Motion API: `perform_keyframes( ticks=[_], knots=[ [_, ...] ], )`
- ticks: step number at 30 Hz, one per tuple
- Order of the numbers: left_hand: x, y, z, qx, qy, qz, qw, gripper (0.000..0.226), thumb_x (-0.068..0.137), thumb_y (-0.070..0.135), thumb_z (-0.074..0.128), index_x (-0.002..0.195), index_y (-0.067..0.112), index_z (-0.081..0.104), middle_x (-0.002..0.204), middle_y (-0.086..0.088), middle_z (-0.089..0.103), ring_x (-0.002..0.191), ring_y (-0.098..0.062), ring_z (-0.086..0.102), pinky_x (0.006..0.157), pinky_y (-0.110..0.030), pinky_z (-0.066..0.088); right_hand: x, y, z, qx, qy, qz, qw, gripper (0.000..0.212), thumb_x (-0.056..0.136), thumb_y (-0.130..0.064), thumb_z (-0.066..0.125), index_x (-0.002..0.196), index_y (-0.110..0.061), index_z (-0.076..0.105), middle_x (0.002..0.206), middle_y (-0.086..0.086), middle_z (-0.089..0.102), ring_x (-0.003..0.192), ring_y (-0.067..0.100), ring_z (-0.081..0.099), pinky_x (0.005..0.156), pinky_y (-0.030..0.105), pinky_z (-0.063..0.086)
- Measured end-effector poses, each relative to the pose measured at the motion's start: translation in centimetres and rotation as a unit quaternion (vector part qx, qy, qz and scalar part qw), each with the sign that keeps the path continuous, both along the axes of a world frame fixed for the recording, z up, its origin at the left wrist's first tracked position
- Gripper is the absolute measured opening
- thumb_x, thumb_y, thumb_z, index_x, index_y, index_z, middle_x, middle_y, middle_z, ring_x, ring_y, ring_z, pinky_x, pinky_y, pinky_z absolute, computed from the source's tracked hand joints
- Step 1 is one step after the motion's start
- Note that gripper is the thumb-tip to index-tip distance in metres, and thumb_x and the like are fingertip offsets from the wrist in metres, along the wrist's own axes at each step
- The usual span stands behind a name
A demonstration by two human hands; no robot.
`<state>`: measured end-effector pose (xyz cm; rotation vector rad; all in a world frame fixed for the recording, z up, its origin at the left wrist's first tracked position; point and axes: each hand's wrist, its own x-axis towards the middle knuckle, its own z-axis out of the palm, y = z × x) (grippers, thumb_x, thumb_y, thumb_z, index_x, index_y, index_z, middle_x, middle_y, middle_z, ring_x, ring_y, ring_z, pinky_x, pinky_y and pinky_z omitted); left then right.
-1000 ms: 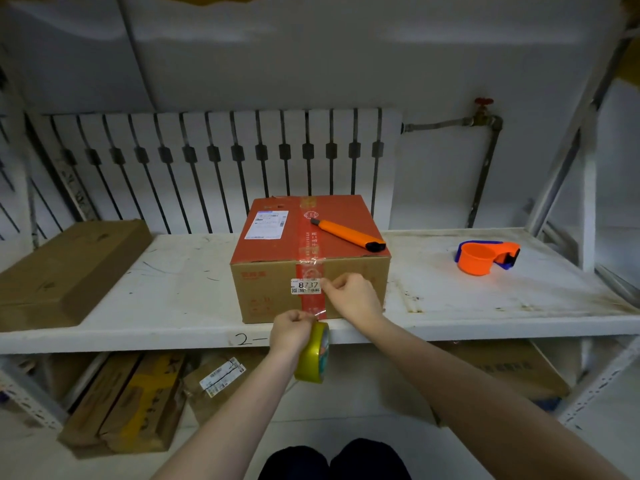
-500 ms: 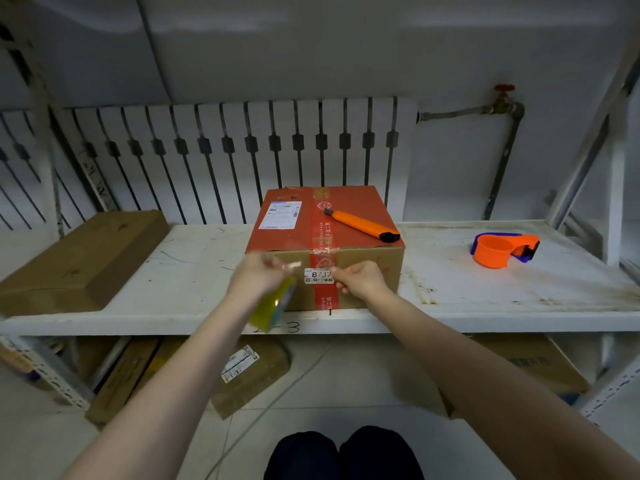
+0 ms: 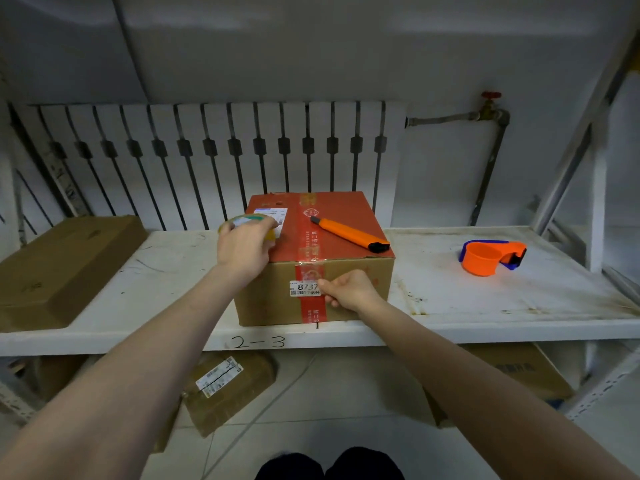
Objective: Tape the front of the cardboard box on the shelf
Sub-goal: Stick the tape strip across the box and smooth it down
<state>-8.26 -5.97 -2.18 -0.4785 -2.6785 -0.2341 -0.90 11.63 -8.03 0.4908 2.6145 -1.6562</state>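
Note:
A cardboard box (image 3: 360, 289) with a red top stands at the front of the white shelf (image 3: 485, 323). A red tape strip with a white number label (image 3: 304, 288) runs down its front. My left hand (image 3: 244, 249) grips a yellow-green tape roll (image 3: 242, 221) at the box's top left corner. My right hand (image 3: 349, 291) presses against the box front, fingers curled beside the label. An orange utility knife (image 3: 349, 233) lies on the box top.
An orange and blue tape dispenser (image 3: 491, 256) sits on the shelf to the right. A flat brown box (image 3: 62, 268) lies on the left. More packages (image 3: 228, 386) rest under the shelf. A radiator (image 3: 214, 157) and pipe stand behind.
My left hand carried the tape roll from below the shelf edge up and left to the box's top left corner. My right hand stayed on the box front.

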Motion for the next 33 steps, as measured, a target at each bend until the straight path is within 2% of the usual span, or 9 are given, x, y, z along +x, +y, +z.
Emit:
perform_keyframes(
  ticks=[6,11,14,18,21,23,25,30,33],
  knots=[
    [-1.7,-1.5,0.3,-0.059,-0.035,-0.053,0.996,0.044,0.090,0.026,0.054,0.133,0.029,0.044,0.139,-0.003,0.054,0.129,-0.024,0.047,0.117,-0.048,0.010,-0.5,0.1,-0.7,-0.008,0.010,-0.005,1.000,0.030,0.086,-0.035,0.064,0.067,-0.013,0.066,0.060,-0.004,0.062,0.060,0.008,0.057,0.070,0.028,0.048],
    [-1.4,-1.9,0.7,-0.031,-0.066,-0.041,0.996,0.079,0.092,0.025,0.054,0.148,0.036,0.000,0.143,-0.007,0.048,0.133,-0.027,0.043,0.118,-0.046,0.004,-0.4,-0.1,-0.7,-0.008,0.012,-0.008,1.000,0.030,0.087,-0.036,0.063,0.066,-0.014,0.065,0.058,-0.005,0.061,0.055,0.006,0.054,0.058,0.022,0.042],
    [-1.3,-1.8,0.5,0.002,-0.081,-0.030,0.996,0.089,0.089,0.023,0.057,0.148,0.031,-0.009,0.141,-0.007,0.051,0.133,-0.028,0.042,0.119,-0.048,0.006,-0.3,-0.2,-0.5,-0.007,0.014,-0.009,1.000,0.031,0.087,-0.035,0.063,0.064,-0.015,0.063,0.058,-0.006,0.060,0.053,0.006,0.052,0.055,0.021,0.039],
    [0.2,-1.4,0.1,0.075,-0.029,-0.030,0.996,0.086,0.083,0.020,0.065,0.148,0.020,0.009,0.141,-0.008,0.047,0.134,-0.029,0.038,0.114,-0.047,0.023,-0.1,-0.2,-0.5,-0.006,0.015,-0.009,1.000,0.030,0.087,-0.036,0.063,0.064,-0.016,0.064,0.058,-0.006,0.060,0.055,0.006,0.053,0.059,0.022,0.042],
    [2.4,-0.4,-1.3,0.110,0.088,-0.103,0.985,0.048,0.083,0.011,0.060,0.129,0.012,0.047,0.124,-0.011,0.056,0.117,-0.029,0.050,0.099,-0.039,0.042,0.0,-0.2,-0.4,-0.016,0.016,-0.007,1.000,0.029,0.087,-0.035,0.063,0.066,-0.015,0.063,0.060,-0.005,0.061,0.059,0.007,0.056,0.065,0.024,0.045],
    [3.7,0.6,-2.4,0.101,0.098,-0.162,0.977,0.027,0.084,0.012,0.057,0.110,0.012,0.060,0.108,-0.006,0.060,0.103,-0.024,0.054,0.085,-0.034,0.046,0.2,-0.3,-0.5,-0.019,0.022,-0.010,1.000,0.029,0.087,-0.034,0.063,0.065,-0.015,0.063,0.060,-0.004,0.061,0.059,0.007,0.056,0.063,0.024,0.045],
    [4.1,1.5,-3.0,0.093,0.072,-0.170,0.978,0.023,0.087,0.018,0.055,0.107,0.014,0.064,0.103,-0.003,0.061,0.098,-0.020,0.053,0.081,-0.031,0.046,0.3,-0.4,-0.6,-0.015,0.033,-0.017,0.999,0.031,0.087,-0.034,0.064,0.063,-0.014,0.063,0.057,-0.004,0.060,0.055,0.007,0.054,0.060,0.023,0.044],
    [3.0,2.8,-2.6,0.035,0.016,-0.129,0.991,0.033,0.090,0.037,0.052,0.116,0.021,0.064,0.110,0.001,0.064,0.103,-0.020,0.054,0.085,-0.036,0.047,0.3,-0.6,-1.1,-0.010,0.047,-0.026,0.998,0.034,0.086,-0.034,0.064,0.058,-0.015,0.063,0.057,-0.002,0.061,0.062,0.013,0.058,0.078,0.035,0.051],
    [2.6,3.1,-2.2,0.025,0.000,-0.103,0.994,0.031,0.087,0.038,0.057,0.114,0.025,0.066,0.111,0.002,0.066,0.105,-0.020,0.055,0.086,-0.038,0.047,0.2,-0.6,-1.2,-0.010,0.046,-0.030,0.998,0.033,0.086,-0.035,0.065,0.060,-0.014,0.064,0.059,-0.001,0.062,0.066,0.014,0.060,0.082,0.037,0.052]
  ],
)
